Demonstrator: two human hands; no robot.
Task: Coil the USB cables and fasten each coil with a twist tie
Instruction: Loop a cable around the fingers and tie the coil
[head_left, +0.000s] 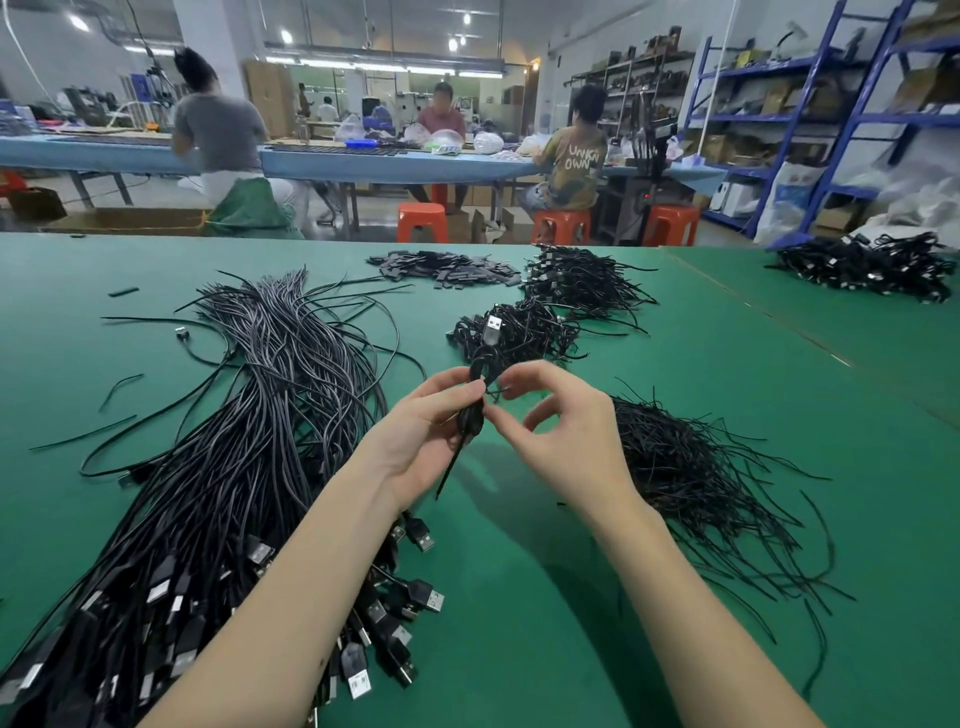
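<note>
3 orange stools (422, 221) beyond the green table (545, 597).

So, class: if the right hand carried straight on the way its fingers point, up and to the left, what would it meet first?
Probably the coiled cable held in the left hand. The right hand already pinches the twist tie at that coil, so its fingertips are nearly there; the exact gap is unclear.

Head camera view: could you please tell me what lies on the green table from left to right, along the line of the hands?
Large bundle of loose black USB cables → left hand → coiled black cable → right hand → heap of thin black twist ties.
</note>
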